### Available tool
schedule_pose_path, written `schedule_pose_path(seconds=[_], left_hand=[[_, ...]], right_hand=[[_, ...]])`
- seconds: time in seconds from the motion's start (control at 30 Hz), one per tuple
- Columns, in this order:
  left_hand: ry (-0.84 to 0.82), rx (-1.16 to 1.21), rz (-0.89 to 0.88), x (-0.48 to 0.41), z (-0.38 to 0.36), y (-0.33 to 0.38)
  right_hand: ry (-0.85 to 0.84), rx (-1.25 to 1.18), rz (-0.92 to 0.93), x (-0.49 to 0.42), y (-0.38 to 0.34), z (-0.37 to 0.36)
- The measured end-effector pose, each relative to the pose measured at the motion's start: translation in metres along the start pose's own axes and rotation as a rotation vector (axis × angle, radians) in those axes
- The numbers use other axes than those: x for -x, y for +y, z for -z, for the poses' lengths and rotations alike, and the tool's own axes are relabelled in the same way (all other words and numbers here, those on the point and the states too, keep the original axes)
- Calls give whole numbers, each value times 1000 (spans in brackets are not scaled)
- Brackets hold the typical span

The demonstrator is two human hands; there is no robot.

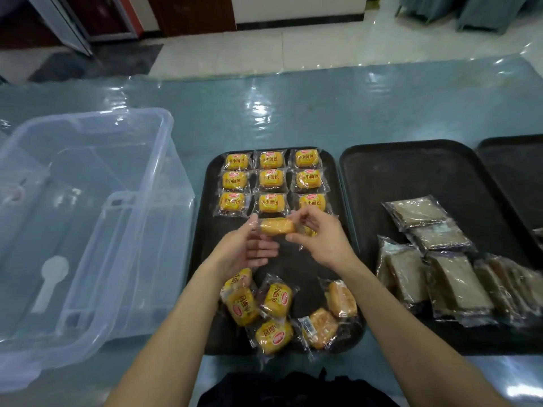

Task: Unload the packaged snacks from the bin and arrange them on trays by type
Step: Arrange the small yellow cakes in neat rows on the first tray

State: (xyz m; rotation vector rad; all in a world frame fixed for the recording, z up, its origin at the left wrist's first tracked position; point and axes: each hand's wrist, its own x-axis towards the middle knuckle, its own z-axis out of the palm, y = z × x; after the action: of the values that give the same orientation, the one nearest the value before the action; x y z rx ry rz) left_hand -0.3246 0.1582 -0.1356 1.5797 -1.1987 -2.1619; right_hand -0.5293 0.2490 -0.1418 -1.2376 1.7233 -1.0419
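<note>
A black tray (202, 218) in front of me holds several yellow wrapped bread packs (271, 180) laid in neat rows at its far end. Both hands hold one more yellow bread pack (277, 226) just below the rows. My left hand (245, 249) pinches its left wrapper end and my right hand (318, 235) grips its right end. A loose heap of yellow packs (276, 301) lies at the tray's near end. The clear plastic bin (88, 183) on the left looks empty of snacks.
A second black tray (411, 168) to the right carries several brown cake packs (417, 212) along its near right side. A third black tray (517, 160) shows at the far right edge. The bin's clear lid (123, 259) leans at the bin's right side. The table has a shiny blue cover.
</note>
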Motion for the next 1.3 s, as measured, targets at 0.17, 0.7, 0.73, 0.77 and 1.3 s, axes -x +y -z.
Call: schedule_pose_path(seconds=[0.17, 0.7, 0.73, 0.77, 1.3], left_hand=[[-39, 177, -100, 3, 6, 6], [217, -194, -379, 2, 0, 7], [218, -129, -370, 1, 0, 6], [186, -72, -359, 1, 0, 4], [260, -569, -149, -40, 26, -29]], right_hand=[[3, 223, 115, 3, 5, 1], [-235, -193, -245, 1, 11, -6], [-211, -253, -269, 1, 11, -7], [-159, -308, -301, 0, 10, -8], [93, 218, -378, -12, 28, -36]])
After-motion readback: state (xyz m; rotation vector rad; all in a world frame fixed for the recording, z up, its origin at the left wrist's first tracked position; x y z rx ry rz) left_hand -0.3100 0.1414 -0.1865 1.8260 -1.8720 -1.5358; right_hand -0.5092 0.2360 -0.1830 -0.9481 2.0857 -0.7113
